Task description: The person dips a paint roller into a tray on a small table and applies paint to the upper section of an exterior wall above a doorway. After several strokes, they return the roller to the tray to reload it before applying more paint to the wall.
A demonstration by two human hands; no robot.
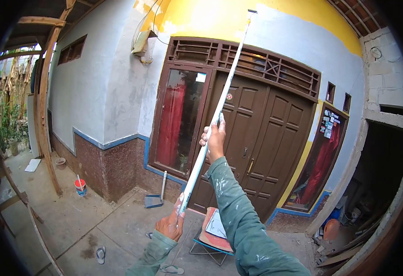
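Note:
Both my hands grip a long white pole (224, 94) that slants up to the right. My left hand (170, 224) holds its lower end near my body. My right hand (214, 139) is wrapped around it higher up, arm stretched out in a paint-spattered green sleeve. The pole's top end (251, 12) reaches the wall above the brown double door (256, 138), where grey paint meets yellow paint (210, 16).
A blue dustpan (155, 198) leans by the wall. A red paint bucket (80, 186) stands on the concrete floor. A small folding stand with boards (213, 232) sits in front of the door. Sandals (101, 253) lie on the floor. Wooden scaffold posts (42, 115) rise at left; rubble lies at right.

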